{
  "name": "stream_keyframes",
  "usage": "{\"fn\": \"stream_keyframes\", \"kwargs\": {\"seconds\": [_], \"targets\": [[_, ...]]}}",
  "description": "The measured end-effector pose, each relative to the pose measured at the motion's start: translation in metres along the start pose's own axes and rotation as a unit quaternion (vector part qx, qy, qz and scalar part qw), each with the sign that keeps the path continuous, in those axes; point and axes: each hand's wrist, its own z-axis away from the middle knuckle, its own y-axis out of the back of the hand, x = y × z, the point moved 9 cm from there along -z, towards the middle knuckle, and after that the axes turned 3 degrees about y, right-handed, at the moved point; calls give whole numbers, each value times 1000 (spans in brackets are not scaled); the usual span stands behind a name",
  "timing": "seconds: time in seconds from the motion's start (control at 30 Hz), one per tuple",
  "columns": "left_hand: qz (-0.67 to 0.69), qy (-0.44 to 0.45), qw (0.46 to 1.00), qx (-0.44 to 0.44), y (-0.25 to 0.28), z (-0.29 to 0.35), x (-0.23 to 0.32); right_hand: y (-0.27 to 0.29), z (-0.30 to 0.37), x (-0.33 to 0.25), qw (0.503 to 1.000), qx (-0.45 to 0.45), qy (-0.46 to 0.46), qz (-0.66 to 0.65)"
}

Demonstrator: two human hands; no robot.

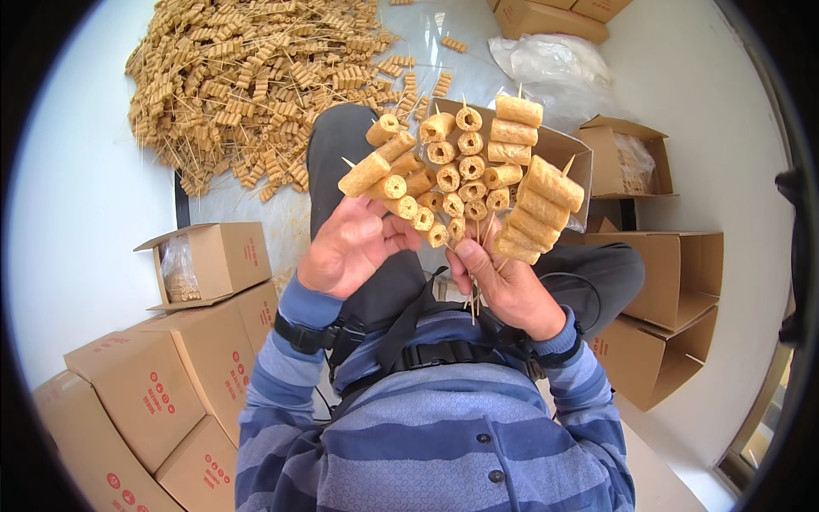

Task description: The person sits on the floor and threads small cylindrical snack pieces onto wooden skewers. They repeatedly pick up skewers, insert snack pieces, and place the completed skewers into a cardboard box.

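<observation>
R hand (505, 288) has a tight grip on the thin sticks (475, 305) of a bunch, w/ brown rolls (534, 205) fanned out on top. The bunch is up over the lap, btwn the knees. L hand (351, 246) is open, fingers a bit bent, right by the rolls on the L side; can't tell if they touch. An open box (577, 160) is just behind the bunch. Big pile (247, 94) of more rolls on sticks is past the L knee, w/ a clear bag (554, 64) off to the R.
</observation>
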Motion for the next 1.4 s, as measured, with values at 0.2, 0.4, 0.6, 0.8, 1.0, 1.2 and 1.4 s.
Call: {"fn": "stream_keyframes", "kwargs": {"seconds": [0.2, 0.4, 0.6, 0.8, 1.0, 1.2, 1.4], "targets": [[14, -122, 988, 96, -13, -12, 3, -8, 18, 14, 999, -30, -21, 8], [94, -132, 971, 177, -6, -13, -8, -9, 28, 17, 991, -18, -23, -128], [93, -138, 976, 138, -11, -18, -19, -16, 38, 32, 969, -82, -120, -200], [96, -89, 986, 98, -16, -20, -23, -1, 33, 30, 971, 23, -68, -227], [78, -68, 974, 201, -8, -5, -33, -10, 39, 39, 966, -85, -111, -217], [162, -87, 966, 185, -14, -9, -30, -14, 35, 41, 965, -69, -108, -230], [132, -99, 973, 160, -23, -6, -30, -20, 36, 43, 945, -92, -131, -284]]}}
